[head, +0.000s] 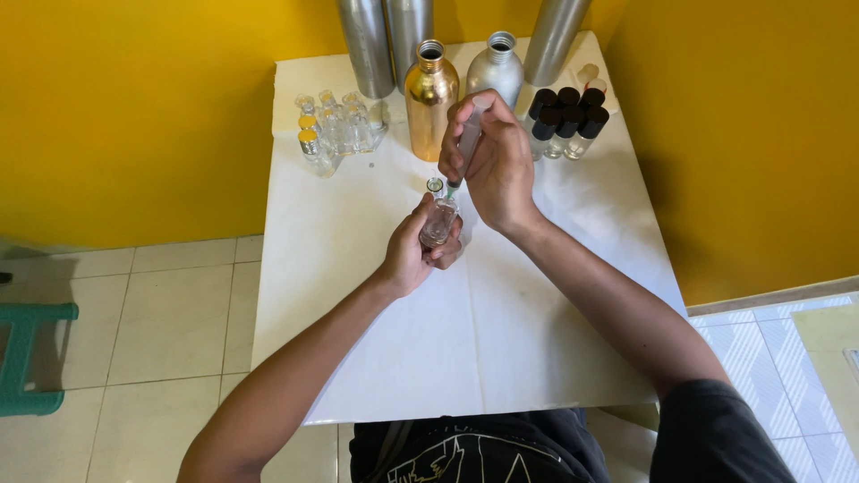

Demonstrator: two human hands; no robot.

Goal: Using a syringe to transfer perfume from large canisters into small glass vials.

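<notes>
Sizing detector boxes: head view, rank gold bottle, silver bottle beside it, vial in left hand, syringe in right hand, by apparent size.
1. Gold bottle.
2. Silver bottle, partly hidden by the right hand, so the gap is unsure.
3. Syringe and vial: look alike, both part hidden; not ranked.

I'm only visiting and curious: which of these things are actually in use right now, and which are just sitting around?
In use:
small glass bottle in the left hand
syringe in the right hand

Sitting around:
gold bottle
silver bottle
clear vials
black-capped vials
tall metal cylinders
green stool
</notes>
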